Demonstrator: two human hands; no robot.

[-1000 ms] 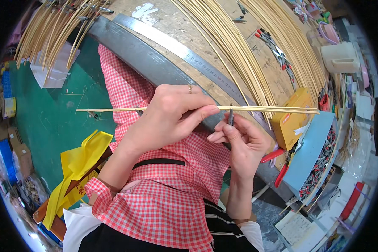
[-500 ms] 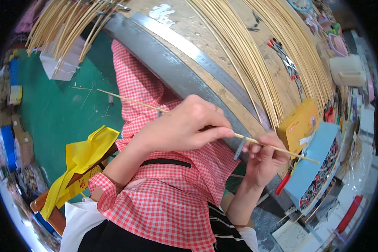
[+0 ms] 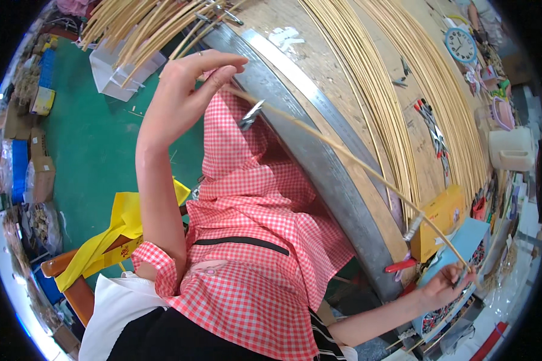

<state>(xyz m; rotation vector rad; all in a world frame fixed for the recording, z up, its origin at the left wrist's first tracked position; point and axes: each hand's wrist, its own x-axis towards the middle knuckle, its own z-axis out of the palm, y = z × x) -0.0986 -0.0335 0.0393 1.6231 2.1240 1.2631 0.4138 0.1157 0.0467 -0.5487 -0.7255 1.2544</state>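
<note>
Head view: where do we have the stick?

We see the thin pale stick [image 3: 355, 157] raised, slanting from above the lap, across the grey bar [image 3: 343, 198] along the desk [image 3: 316, 54]'s near edge, to the blue box [image 3: 471, 234] at its right end. Two clips on it: a shiny clip [image 3: 251, 115] toward the upper end, a grey clip [image 3: 412, 228] lower down.

Hands?

Left hand [image 3: 190, 93]: thumb and forefinger curled, tips apart, by the upper end. We can't tell if other fingers grip. Right hand [image 3: 448, 287]: fingertips pinching the lower end.

Labels, brands?

Yellow box [image 3: 436, 231] near the desk's right end has faint print; we can't read it. Dark print on the yellow cloth [image 3: 123, 216]. Dial marks on the blue-rimmed clock [image 3: 461, 45] beyond the desk's far right corner. Ruler [image 3: 310, 87] beside the bar: marks too fine for us.
</note>
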